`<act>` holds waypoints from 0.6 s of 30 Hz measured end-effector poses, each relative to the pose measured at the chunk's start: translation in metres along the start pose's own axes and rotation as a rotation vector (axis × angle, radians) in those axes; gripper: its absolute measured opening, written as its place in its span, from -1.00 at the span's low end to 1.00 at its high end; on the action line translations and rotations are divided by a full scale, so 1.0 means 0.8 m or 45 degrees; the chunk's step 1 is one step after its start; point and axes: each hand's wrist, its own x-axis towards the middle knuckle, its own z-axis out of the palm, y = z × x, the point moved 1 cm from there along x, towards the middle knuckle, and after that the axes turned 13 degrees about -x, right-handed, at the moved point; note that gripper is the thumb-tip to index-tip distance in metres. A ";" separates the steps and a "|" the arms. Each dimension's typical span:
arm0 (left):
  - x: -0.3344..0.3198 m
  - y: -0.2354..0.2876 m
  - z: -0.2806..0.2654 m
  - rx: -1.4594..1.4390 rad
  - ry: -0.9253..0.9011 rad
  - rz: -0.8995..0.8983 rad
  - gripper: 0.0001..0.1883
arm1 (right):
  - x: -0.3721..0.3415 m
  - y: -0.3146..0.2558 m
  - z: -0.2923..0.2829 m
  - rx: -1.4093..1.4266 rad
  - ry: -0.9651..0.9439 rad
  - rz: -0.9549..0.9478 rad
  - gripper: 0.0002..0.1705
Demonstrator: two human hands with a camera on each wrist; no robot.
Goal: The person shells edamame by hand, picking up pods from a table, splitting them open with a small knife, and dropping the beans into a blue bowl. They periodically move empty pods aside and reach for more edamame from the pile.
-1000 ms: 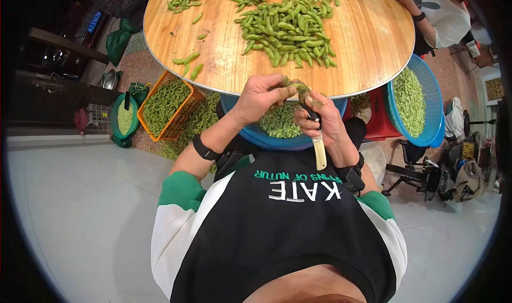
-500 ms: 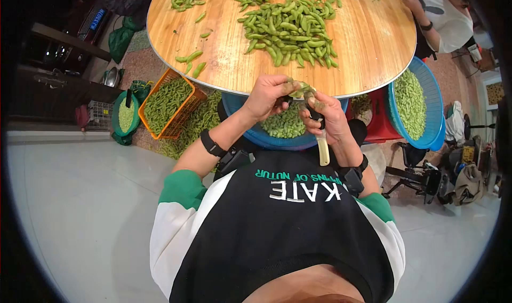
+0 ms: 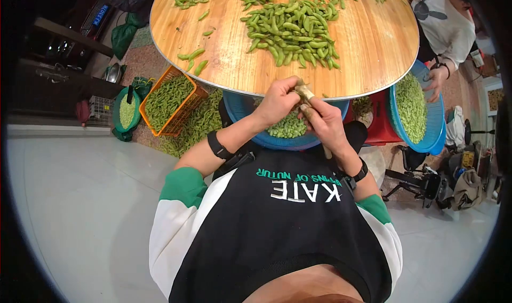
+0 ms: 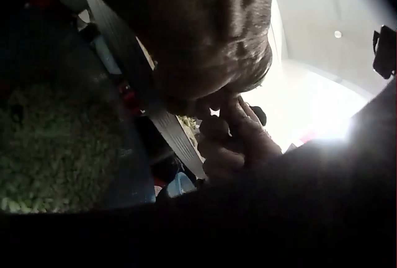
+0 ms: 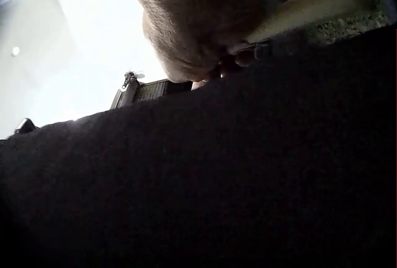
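In the head view, my left hand [image 3: 278, 101] pinches a pale green pod [image 3: 303, 92] at the near edge of the wooden table [image 3: 224, 71]. Beside it, the fingers of my right hand [image 3: 329, 126] curl round a tool whose pale end [image 3: 327, 151] shows below the palm; its other end is hidden. Both hands meet at the pod, above a blue basin [image 3: 240, 108] of shelled beans [image 3: 287, 126]. The left wrist view shows my left hand [image 4: 214, 38] dark against the light. In the right wrist view, the tool [image 5: 316, 8] extends beside my right hand [image 5: 198, 26].
Piled pods [image 3: 290, 28] lie on the table. To the left stand an orange crate [image 3: 176, 111] of pods and a green basin [image 3: 116, 113]. At the right, another person's hand [image 3: 437, 81] is over a blue basket [image 3: 438, 116] of beans, near a red stool [image 3: 378, 116].
My left hand has moved right, close against my right hand. The tool's black part has gone out of sight and less of its pale end shows. The other person's hand has come down to the blue basket.
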 end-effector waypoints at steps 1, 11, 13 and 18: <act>0.000 0.001 0.004 0.144 0.009 0.068 -0.87 | 0.000 0.001 0.002 -0.046 0.017 -0.051 -0.85; -0.014 -0.014 0.004 0.681 -0.042 0.148 -0.75 | -0.016 0.003 -0.004 -0.220 -0.075 -0.133 -0.71; -0.016 -0.011 0.010 0.647 -0.051 0.290 -0.73 | -0.018 0.000 -0.012 -0.243 -0.063 -0.162 -0.71; -0.031 0.006 0.004 0.931 0.001 0.086 -0.74 | -0.020 -0.010 -0.034 0.442 -0.042 0.254 -0.62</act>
